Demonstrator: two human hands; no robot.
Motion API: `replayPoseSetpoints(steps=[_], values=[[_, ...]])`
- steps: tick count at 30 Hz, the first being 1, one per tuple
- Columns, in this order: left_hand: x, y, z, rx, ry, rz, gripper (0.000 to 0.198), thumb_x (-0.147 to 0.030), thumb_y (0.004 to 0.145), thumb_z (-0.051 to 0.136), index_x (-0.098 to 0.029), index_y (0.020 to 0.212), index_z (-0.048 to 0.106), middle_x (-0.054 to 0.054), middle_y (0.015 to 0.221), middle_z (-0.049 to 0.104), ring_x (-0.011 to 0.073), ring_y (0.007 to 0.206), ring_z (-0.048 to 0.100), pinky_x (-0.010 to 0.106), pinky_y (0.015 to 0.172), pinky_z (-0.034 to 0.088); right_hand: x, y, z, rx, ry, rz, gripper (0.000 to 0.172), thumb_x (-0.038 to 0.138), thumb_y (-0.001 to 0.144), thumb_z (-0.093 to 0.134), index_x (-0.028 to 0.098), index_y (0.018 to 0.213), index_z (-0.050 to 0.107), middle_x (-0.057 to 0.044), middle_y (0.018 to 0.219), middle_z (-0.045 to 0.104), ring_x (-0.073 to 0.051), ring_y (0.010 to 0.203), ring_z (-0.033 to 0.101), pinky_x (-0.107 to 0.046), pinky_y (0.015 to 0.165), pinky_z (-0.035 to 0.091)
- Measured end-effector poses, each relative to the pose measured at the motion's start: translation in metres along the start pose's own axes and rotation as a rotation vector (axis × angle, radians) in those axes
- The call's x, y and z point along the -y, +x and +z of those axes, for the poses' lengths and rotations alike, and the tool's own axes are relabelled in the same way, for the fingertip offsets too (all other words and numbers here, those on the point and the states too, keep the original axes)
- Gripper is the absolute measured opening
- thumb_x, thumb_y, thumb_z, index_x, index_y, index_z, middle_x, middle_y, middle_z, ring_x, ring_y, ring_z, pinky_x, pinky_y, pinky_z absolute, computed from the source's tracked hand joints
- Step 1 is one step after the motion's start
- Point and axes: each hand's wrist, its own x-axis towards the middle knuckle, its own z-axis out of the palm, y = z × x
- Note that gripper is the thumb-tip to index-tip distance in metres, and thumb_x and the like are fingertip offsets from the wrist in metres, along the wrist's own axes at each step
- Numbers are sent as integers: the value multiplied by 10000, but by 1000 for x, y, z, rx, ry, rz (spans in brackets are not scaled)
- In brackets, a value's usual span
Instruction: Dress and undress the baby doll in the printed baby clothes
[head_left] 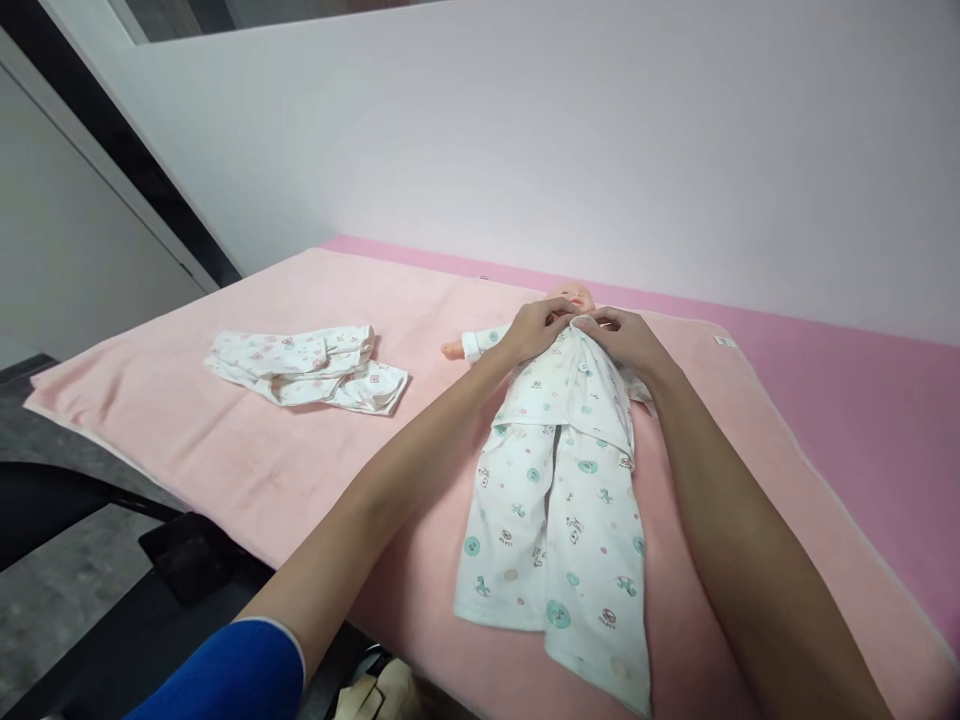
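A baby doll (576, 293) lies on its back on a pink blanket, its head toward the wall. It wears a white printed shirt (544, 385) and matching white trousers (592, 540) with green and brown figures. At the shirt's neckline, just below the doll's chin, my left hand (536, 328) pinches the collar from the left. My right hand (628, 338) grips the collar's other side, fingers bent. The doll's left-side hand (453, 350) sticks out of its sleeve. Its feet do not show; the trouser legs lie flat toward me.
A folded white printed garment (307, 368) lies left of the doll. The pink blanket (232, 470) covers most of a darker pink surface (862, 420), with a white wall behind. A black chair (82, 640) with a dark phone-like object (184, 560) stands at the lower left.
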Motion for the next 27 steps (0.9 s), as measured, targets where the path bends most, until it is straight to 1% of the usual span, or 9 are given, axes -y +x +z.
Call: replayPoseSetpoints(steps=[2,6,11,15,19,22,24,27], values=[[-4,-1,-1,5,-34,-40,261,-307,993,555,-201,1074,779,57,1146,792,197,988,688,327,960,511,-1,1,1,-9,-18,-10,434,630,852,756,240,1034,810,-71,962,794,-266,905,702,-425,899,578],[-9,-1,0,-15,-51,-121,233,-347,966,609,-193,1000,780,77,1122,793,219,1033,693,346,987,508,-2,2,1,-21,-36,-4,460,653,827,770,227,998,808,-86,984,796,-274,940,700,-432,914,574],[-8,0,1,-9,-61,-153,220,-340,980,587,-201,1022,751,77,1143,788,217,1042,692,347,983,518,-1,-1,-4,38,42,13,416,597,865,765,250,1089,811,-74,1113,803,-292,1049,711,-457,978,559],[-5,0,-3,12,-63,-164,187,-341,948,650,-198,1037,733,79,1175,781,203,1023,689,324,954,525,0,-3,-9,68,110,13,391,531,852,809,273,1146,800,-66,1212,790,-301,1142,704,-465,1038,548],[0,1,-7,55,-66,-81,170,-312,927,658,-185,1007,737,89,1165,776,197,1037,688,324,961,511,2,-5,-8,35,171,25,381,541,840,828,265,1101,798,-70,1198,794,-301,1147,710,-479,1062,546],[6,5,-6,29,-52,-16,160,-281,909,662,-189,1016,737,85,1158,775,203,1073,684,325,965,504,2,-6,-5,-4,211,20,390,564,823,840,252,1054,798,-71,1160,802,-294,1133,718,-475,1079,541],[10,7,-6,22,-23,11,182,-278,903,667,-201,1052,738,73,1152,778,207,1074,685,321,935,510,1,-6,-4,-22,230,19,395,576,815,843,255,1043,803,-64,1148,805,-290,1130,721,-461,1079,544],[14,10,-5,24,37,69,175,-273,908,666,-211,1052,744,55,1127,785,210,1045,691,320,903,513,0,-7,-3,-30,237,37,408,602,803,843,264,1030,814,-53,1112,810,-293,1099,728,-453,1037,571]])
